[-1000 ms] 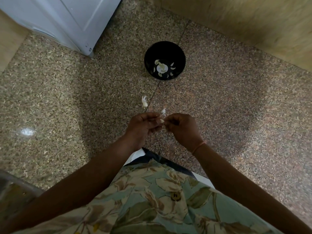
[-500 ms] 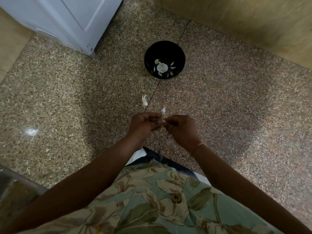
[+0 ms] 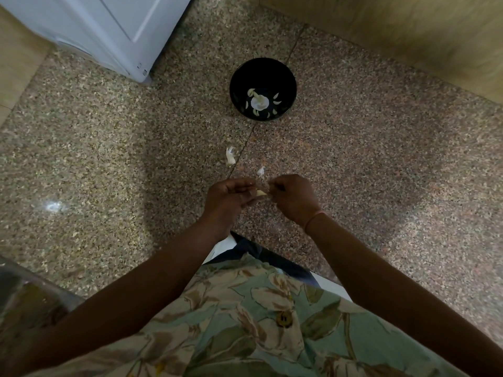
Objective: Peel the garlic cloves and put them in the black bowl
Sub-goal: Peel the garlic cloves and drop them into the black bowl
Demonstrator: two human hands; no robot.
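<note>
A black bowl (image 3: 288, 77) stands on the speckled floor ahead of me, with several pale peeled cloves and a white garlic piece inside. Below it my left hand (image 3: 227, 202) pinches a small pale garlic clove (image 3: 260, 192) by its fingertips. My right hand (image 3: 292, 198) meets it from the right, its fingertips closed on the clove's thin skin. Both hands hover close above the floor, well short of the bowl.
Two white scraps of garlic skin lie on the floor, one (image 3: 230, 157) left of the tile seam and one (image 3: 260, 172) just beyond my fingers. A white appliance (image 3: 114, 31) stands at the back left, a wooden panel (image 3: 408, 28) at the back right.
The hands have stayed together on the clove, shifting slightly; the pale clove end now shows between the fingertips. The bowl and the scraps have not moved.
</note>
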